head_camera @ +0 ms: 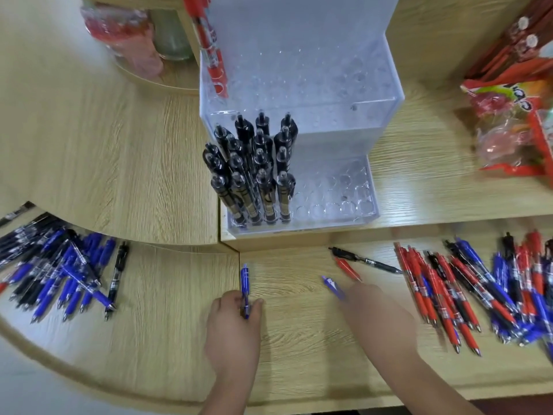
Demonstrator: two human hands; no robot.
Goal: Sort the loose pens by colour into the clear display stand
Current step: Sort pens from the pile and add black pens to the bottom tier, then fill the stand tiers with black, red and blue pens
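Blue pen (245, 290), its long axis pointing away toward the clear display stand (338, 139) just ahead, is gripped by the left hand (232, 327); the blurred right hand (380, 316) covers a second blue pen (331, 286), grasp impossible to tell

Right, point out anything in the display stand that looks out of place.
One red pen stands alone at the back left corner of the clear display stand, seemingly leaning, while the black pens fill the front left in tidy rows. Nothing looks spilled or broken.
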